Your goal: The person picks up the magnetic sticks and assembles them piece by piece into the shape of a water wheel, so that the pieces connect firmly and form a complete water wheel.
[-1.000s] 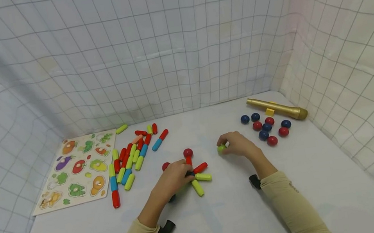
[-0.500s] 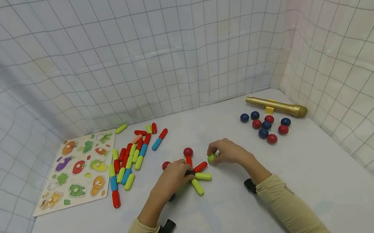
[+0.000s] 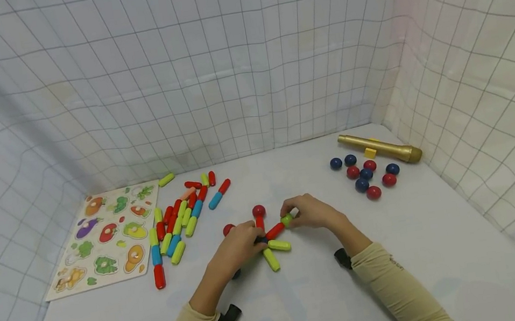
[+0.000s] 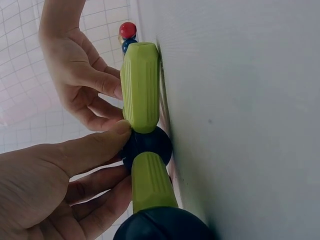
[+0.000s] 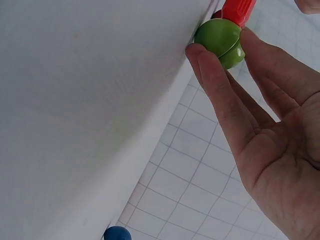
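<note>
The right hand (image 3: 310,212) pinches a green ball (image 3: 287,219) between thumb and fingers and holds it against the outer end of a red rod (image 3: 275,231) — the right wrist view shows the ball touching the rod's tip. The left hand (image 3: 239,244) rests over the dark hub ball (image 4: 147,145) at the middle of the rod cluster on the white table (image 3: 444,244), thumb pressed to it, fingers curled round; two green rods (image 3: 278,244) stick out from the hub. A red ball (image 3: 258,211) tops another spoke just behind. Loose coloured rods (image 3: 181,214) lie to the left beside a vegetable puzzle board (image 3: 106,237); red and blue balls (image 3: 366,174) and a gold microphone (image 3: 380,148) sit well apart to the right.
</note>
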{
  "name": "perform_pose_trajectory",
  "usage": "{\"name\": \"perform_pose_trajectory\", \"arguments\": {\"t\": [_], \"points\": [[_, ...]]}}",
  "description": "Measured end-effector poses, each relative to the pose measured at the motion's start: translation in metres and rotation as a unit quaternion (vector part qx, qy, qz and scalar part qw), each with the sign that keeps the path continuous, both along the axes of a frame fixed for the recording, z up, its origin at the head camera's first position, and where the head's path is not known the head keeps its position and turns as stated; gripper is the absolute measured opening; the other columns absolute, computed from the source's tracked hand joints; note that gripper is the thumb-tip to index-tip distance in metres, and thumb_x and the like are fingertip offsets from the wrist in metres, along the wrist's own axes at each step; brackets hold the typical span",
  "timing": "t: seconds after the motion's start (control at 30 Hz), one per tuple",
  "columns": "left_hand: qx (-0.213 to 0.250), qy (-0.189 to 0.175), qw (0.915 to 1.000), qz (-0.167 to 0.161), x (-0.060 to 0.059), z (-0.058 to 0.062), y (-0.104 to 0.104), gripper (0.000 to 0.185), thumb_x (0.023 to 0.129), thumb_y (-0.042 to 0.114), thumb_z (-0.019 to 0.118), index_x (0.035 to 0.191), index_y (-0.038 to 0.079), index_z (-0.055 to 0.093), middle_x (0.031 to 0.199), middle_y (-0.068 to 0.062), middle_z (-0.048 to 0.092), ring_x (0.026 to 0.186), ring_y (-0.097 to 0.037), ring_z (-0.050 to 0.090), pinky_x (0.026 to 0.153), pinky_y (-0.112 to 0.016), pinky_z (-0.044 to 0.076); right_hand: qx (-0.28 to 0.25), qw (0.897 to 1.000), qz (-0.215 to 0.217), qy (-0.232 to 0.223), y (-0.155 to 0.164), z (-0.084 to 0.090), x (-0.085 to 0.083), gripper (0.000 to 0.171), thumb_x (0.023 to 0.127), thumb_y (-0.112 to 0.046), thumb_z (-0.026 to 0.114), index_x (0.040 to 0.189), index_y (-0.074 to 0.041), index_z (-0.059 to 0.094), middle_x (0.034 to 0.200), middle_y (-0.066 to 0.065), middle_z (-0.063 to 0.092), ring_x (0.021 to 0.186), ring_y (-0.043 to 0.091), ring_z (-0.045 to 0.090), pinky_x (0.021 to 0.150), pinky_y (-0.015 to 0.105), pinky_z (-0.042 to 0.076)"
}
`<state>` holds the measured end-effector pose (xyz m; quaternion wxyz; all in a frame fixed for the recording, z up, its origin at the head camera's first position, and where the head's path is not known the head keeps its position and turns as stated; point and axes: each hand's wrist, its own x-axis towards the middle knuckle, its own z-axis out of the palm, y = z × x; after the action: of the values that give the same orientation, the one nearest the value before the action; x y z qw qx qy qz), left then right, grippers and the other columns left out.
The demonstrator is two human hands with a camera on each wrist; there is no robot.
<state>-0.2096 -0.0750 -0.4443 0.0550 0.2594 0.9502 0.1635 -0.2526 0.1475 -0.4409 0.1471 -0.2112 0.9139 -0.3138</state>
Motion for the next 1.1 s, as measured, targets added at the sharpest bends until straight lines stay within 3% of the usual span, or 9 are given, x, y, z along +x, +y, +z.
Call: {"name": "perform_pose_trajectory", "arguments": {"t": [0.13,0.27,0.33,0.43,0.6,0.83,1.1], "points": [[0.001,-0.017,0.9998,-0.010,0.000,0.000,-0.002,0.022,0.084,0.021,0.076,0.104,0.011,0.074,0.091,0.000,0.062,0.078,-0.010,0.055,0.073,-0.026,0.054,-0.008,1.000,0.006,-0.014,0.002,-0.002,0.001,0.025,0.086,-0.006,0.072,0.110,-0.013,0.068,0.120,0.005,0.067,0.098,0.019,0.067,0.085,0.032,0.056],[-0.003,-0.033,0.9993,-0.019,0.001,0.002,-0.006,0.023,0.085,0.014,0.075,0.108,0.013,0.075,0.099,-0.001,0.064,0.086,-0.012,0.057,0.082,-0.031,0.056,0.016,1.000,-0.008,-0.007,0.014,0.007,0.000,0.033,0.086,-0.010,0.072,0.118,-0.013,0.065,0.128,0.009,0.063,0.107,0.025,0.065,0.088,0.036,0.055],[-0.005,-0.032,0.9992,-0.023,0.001,0.003,-0.008,0.023,0.085,0.011,0.074,0.108,0.015,0.075,0.097,0.000,0.064,0.085,-0.012,0.056,0.082,-0.031,0.056,0.053,0.998,-0.042,0.018,0.029,0.016,0.000,0.037,0.087,-0.014,0.072,0.123,-0.014,0.063,0.130,0.012,0.062,0.112,0.028,0.062,0.091,0.041,0.053],[-0.003,-0.024,0.9993,-0.029,0.000,0.003,-0.008,0.023,0.085,0.010,0.074,0.107,0.015,0.076,0.091,0.001,0.064,0.081,-0.010,0.054,0.078,-0.028,0.054,0.117,0.985,-0.116,0.058,0.062,0.030,-0.001,0.041,0.087,-0.020,0.072,0.126,-0.013,0.062,0.129,0.016,0.062,0.114,0.033,0.059,0.089,0.051,0.051],[-0.005,-0.025,0.9992,-0.032,-0.001,0.003,-0.007,0.021,0.084,0.012,0.075,0.104,0.015,0.077,0.084,0.003,0.061,0.076,-0.009,0.050,0.070,-0.024,0.049,0.181,0.962,-0.200,0.049,0.114,0.038,-0.002,0.049,0.085,-0.028,0.072,0.129,-0.010,0.059,0.130,0.022,0.059,0.115,0.044,0.056,0.088,0.063,0.047],[-0.004,-0.029,0.9994,-0.015,0.000,0.004,-0.005,0.022,0.082,0.013,0.077,0.104,0.014,0.077,0.085,0.003,0.066,0.076,-0.010,0.051,0.070,-0.025,0.050,0.173,0.952,-0.251,0.007,0.142,0.028,-0.005,0.043,0.083,-0.022,0.075,0.120,-0.005,0.060,0.125,0.027,0.056,0.114,0.049,0.053,0.091,0.069,0.041],[-0.010,-0.012,0.9996,0.025,0.001,0.003,0.001,0.025,0.081,0.018,0.079,0.104,0.010,0.077,0.087,0.000,0.068,0.072,-0.010,0.053,0.065,-0.022,0.049,0.175,0.946,-0.271,-0.011,0.154,0.022,-0.008,0.037,0.081,-0.007,0.067,0.116,0.003,0.060,0.119,0.028,0.061,0.105,0.044,0.058,0.085,0.056,0.048]]}}
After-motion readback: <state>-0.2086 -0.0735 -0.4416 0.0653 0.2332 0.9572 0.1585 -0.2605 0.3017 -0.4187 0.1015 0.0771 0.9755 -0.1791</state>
